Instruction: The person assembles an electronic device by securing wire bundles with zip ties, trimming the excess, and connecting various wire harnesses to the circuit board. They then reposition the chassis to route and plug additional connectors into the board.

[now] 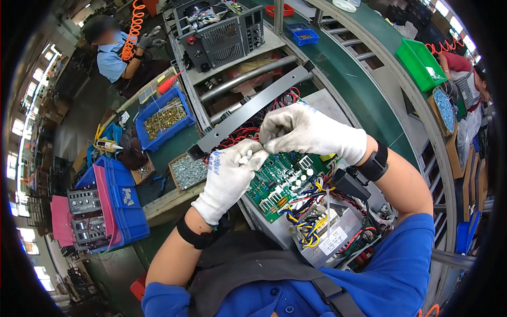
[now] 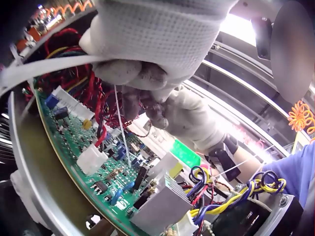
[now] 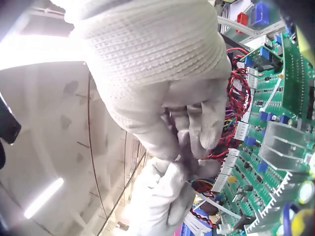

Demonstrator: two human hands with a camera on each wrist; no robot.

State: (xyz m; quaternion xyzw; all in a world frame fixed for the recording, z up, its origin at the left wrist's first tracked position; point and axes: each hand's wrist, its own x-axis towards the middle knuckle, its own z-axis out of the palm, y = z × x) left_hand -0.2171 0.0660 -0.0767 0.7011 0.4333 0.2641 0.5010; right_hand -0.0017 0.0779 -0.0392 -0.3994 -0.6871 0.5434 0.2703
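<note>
Both hands wear white knit gloves and meet fingertip to fingertip above a green circuit board [image 1: 274, 182] and a bundle of red wires [image 2: 91, 101]. My left hand [image 1: 232, 177] grips white plastic strips that look like cable ties; one cable tie [image 2: 47, 69] sticks out past its fingers in the left wrist view. A thin white strip [image 2: 121, 130] hangs below the fingers, in front of the board. My right hand [image 1: 317, 132] comes from the other side, fingers curled, pinching at the same spot; the fingers hide most of what it pinches, apparently a cable tie.
A grey metal bar [image 1: 253, 108] crosses just beyond the hands. Nearer the body sits a metal housing [image 1: 327, 235] with yellow, blue and black wires. To the left are a blue bin of brass parts [image 1: 165, 119] and a box of screws [image 1: 189, 171]. Another person [image 1: 116, 53] stands far left.
</note>
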